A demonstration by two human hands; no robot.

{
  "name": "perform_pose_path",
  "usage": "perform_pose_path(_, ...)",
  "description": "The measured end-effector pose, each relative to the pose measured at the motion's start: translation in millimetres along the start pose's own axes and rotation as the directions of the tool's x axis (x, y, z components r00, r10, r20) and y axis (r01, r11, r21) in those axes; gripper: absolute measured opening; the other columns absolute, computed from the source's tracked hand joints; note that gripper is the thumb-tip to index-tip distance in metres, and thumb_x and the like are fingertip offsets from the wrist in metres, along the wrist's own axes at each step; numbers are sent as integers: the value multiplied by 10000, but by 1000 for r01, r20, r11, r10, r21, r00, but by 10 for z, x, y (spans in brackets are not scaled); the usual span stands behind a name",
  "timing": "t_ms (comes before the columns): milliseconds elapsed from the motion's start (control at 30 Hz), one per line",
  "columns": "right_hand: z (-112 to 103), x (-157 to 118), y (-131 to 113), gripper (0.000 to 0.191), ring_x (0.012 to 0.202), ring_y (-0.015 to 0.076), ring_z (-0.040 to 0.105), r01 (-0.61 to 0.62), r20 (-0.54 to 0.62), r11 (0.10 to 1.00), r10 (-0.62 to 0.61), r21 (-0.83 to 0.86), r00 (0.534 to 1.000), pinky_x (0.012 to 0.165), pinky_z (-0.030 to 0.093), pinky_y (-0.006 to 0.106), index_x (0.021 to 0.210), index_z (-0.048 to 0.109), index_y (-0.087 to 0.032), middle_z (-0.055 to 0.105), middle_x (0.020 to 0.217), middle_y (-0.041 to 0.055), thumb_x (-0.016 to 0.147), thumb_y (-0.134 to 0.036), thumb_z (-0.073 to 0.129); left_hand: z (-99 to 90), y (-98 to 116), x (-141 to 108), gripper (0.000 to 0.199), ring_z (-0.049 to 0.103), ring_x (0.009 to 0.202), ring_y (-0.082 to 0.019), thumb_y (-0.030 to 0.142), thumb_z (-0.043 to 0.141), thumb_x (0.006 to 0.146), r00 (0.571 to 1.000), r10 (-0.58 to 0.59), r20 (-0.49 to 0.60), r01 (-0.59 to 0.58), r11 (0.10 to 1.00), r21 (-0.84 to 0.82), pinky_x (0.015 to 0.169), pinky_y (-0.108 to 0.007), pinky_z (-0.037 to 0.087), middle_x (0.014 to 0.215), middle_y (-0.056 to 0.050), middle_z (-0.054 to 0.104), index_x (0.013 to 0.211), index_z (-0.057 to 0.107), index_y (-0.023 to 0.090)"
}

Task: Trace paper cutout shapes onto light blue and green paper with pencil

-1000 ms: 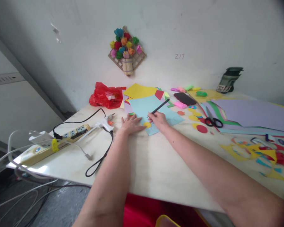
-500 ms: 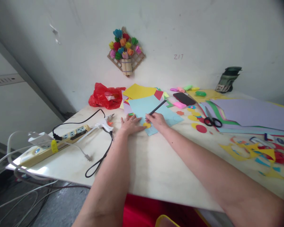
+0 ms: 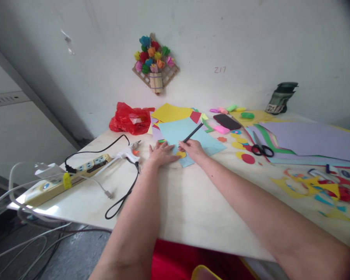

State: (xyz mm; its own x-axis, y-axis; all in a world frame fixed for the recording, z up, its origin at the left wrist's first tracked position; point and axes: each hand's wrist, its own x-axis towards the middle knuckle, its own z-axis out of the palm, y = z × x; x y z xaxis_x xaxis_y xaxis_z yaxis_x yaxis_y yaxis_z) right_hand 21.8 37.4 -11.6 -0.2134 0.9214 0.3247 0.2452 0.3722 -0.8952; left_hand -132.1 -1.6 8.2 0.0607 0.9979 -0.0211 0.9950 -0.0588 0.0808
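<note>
Marking, apparently, the blue sheet [image 3: 175, 130] on the table [image 3: 198, 214] beside a yellow disc [image 3: 181, 154], your right hand [image 3: 194, 149] has its grip clamped on the dark pencil [image 3: 193, 132], while your left hand [image 3: 160, 154] lies with fingers apart, the next stroke likely needing a steady disc.

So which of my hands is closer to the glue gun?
Your left. The left hand lies spread just right of the white glue gun, not touching it. The right hand is farther right, holding a dark pencil over the light blue paper.
</note>
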Motion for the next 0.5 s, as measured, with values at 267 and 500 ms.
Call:
perform_pose_path(267,57,-65,-100,358,566,119,594,108,10,994,-108,34,994,554,466,211,743,584,-161,628,615,27,671,-491,468,4,9,2,608,5,1216,-307,665,346,638,1000,11,-17,-11,1000,-3,867,-611,-21,1348,37,184,1197,278,434)
perform_pose_path(500,92,-40,-10,347,546,114,588,105,107,993,-100,-44,989,536,462,209,713,589,-163,627,623,30,680,-486,464,-21,32,-9,570,-21,1218,-298,614,334,677,1000,-9,19,9,1000,-13,882,-596,-33,1357,50,148,1209,249,430)
